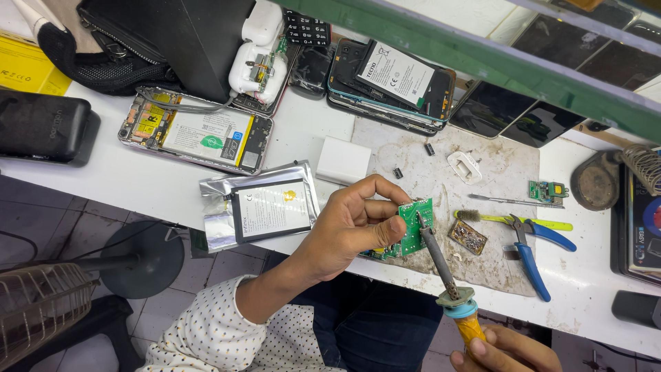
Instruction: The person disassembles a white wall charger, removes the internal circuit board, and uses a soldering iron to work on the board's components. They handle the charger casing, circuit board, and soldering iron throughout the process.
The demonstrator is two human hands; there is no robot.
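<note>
Pinching green circuit board (413, 231) in left grip (351, 224) over table edge (385, 272), right grip (506, 351) seemingly closed around soldering iron (444, 275)

Bright, even overhead light; soft shadows, sharp focus, slight edge distortion.

The left hand (351, 227) pinches a green circuit board (413, 227) over the bench's (303, 127) front edge. The right hand (506, 351) grips a soldering iron (441, 265), its tip touching the board.

Green circuit board (414, 229) upright, soldering iron (441, 265) tip touching.
</note>
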